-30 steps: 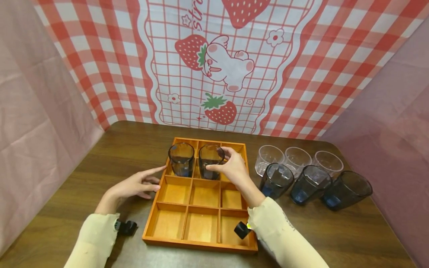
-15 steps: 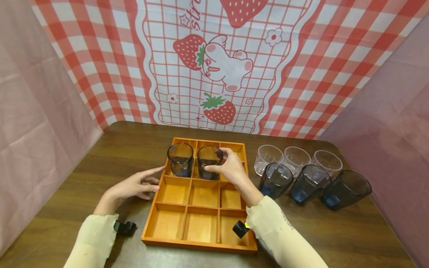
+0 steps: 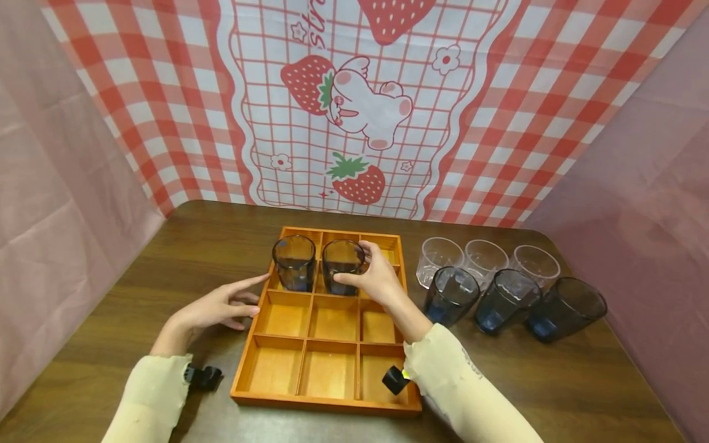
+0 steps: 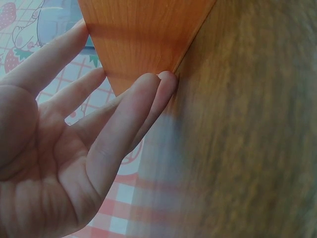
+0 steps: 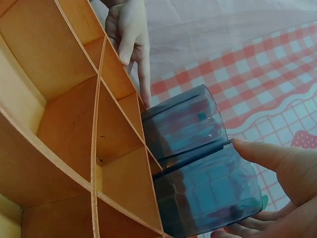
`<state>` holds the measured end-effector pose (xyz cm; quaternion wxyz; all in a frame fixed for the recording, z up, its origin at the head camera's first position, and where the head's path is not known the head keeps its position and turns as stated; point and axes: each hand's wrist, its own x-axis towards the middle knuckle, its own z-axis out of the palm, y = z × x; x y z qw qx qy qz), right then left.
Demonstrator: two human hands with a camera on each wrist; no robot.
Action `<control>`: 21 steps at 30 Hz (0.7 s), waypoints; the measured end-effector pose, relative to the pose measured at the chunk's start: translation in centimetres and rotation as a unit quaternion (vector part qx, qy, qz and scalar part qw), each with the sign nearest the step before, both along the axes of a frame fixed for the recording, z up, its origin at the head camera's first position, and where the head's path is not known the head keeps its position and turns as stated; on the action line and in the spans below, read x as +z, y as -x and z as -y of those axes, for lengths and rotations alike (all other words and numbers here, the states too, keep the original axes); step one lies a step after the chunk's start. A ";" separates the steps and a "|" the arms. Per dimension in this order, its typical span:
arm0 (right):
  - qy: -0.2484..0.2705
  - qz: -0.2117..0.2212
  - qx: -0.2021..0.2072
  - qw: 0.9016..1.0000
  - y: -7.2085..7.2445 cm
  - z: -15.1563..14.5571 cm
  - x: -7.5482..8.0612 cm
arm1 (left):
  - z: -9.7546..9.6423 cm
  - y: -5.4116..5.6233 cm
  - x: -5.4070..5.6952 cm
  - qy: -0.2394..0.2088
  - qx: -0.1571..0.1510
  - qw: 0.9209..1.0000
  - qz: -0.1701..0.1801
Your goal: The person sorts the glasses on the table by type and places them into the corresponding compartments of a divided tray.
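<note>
A shallow wooden tray (image 3: 327, 404) divided into several compartments lies on the table. Toward its far end stand two smoky blue-grey drinking glasses, upright and side by side. My right hand (image 3: 379, 277) grips the right one of these, the middle-column glass (image 3: 342, 264), thumb on the near side and fingers round its far right side. To its left, the other glass (image 3: 294, 264) stands untouched by that hand. My left hand (image 3: 213, 307) rests against the tray's left wall, its fingers loosely extended; in the left wrist view several fingertips meet the wooden side (image 4: 138, 44).
Right of the tray, a row of clear tumblers (image 3: 437, 258) stands at the back. In front of them is a row of dark glasses (image 3: 506, 301), the rightmost leaning. A checked strawberry cloth (image 3: 354, 123) hangs behind the table, with pink cloth (image 3: 72, 154) at the left.
The whole scene shifts slightly left in the head view. Both hands, the tray and the glasses keep their places relative to each other.
</note>
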<state>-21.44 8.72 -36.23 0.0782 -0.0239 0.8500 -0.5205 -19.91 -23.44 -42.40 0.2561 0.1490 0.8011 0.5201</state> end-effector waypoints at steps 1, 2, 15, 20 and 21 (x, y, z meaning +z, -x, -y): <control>0.000 0.002 -0.002 1.000 -0.1 0.0 0.1 | 0.0 0.0 0.0 0.000 0.000 1.000 0.000; 0.001 0.001 -0.002 1.000 -0.2 -0.1 0.1 | 0.0 0.0 0.0 -0.001 -0.001 1.000 0.000; 0.036 -0.036 0.016 0.999 -1.6 -1.4 0.7 | 0.1 0.1 -0.1 0.003 -0.005 1.000 -0.003; 0.030 -0.053 0.013 0.998 -2.5 -2.0 1.3 | 0.0 0.1 -0.1 0.002 -0.008 1.000 -0.004; 0.028 -0.055 0.012 0.998 -2.7 -2.1 1.4 | 0.1 0.1 -0.1 0.002 -0.008 1.000 -0.004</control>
